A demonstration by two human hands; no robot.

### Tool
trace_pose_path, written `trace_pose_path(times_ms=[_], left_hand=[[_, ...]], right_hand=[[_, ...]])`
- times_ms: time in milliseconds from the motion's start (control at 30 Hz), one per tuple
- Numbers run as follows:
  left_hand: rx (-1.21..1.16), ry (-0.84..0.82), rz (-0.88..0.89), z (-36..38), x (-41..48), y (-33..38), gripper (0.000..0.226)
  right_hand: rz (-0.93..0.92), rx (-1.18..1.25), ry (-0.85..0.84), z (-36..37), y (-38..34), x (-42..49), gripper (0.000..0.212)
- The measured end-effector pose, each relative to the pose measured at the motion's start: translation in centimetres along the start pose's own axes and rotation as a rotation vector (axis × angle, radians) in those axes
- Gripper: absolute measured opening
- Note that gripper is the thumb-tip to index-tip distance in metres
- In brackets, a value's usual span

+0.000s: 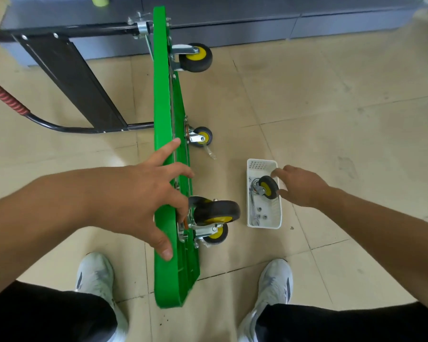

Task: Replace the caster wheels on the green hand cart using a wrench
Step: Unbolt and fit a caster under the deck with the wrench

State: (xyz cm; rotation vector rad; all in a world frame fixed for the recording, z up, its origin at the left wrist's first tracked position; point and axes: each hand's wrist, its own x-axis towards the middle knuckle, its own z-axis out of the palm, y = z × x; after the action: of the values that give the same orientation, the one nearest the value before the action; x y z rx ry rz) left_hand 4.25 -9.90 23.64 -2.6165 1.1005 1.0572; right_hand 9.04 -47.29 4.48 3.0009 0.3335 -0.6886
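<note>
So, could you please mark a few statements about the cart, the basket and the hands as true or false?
1. The green cart stands tipped on its side edge on the floor. True.
2. The right hand holds a caster inside the white basket. True.
3. The left hand holds the wrench. False: the wrench lies in the white basket; the left hand holds the green cart.
4. The white basket holds only the caster. False: nuts and the wrench lie in it too.
</note>
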Motion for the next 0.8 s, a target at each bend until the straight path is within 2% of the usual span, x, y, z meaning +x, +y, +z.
trace_pose_path(times_ms=[167,333,533,800], left_hand=[[0.031,-0.036,-0.006,0.2,0.7,-0.2,0.075],[0.054,0.047,0.024,0.8,1.4,-0.7,0.078],[0.146,0.379,0.177,2.5,1.8,-1.9,0.061],[0.112,0.401,0.205,3.7,2.6,-2.1,0.048]], right_hand=[[0.082,-0.014,-0.059,3.6,3.7,1.3,0.054],[0.248,0.152,-0.015,9.2,6.8,2.6,0.053],[0.342,0.237,-0.046,15.8,8.7,4.3,0.055],[0.626,0.435,0.072,20.5,11.9,7.2,0.056]])
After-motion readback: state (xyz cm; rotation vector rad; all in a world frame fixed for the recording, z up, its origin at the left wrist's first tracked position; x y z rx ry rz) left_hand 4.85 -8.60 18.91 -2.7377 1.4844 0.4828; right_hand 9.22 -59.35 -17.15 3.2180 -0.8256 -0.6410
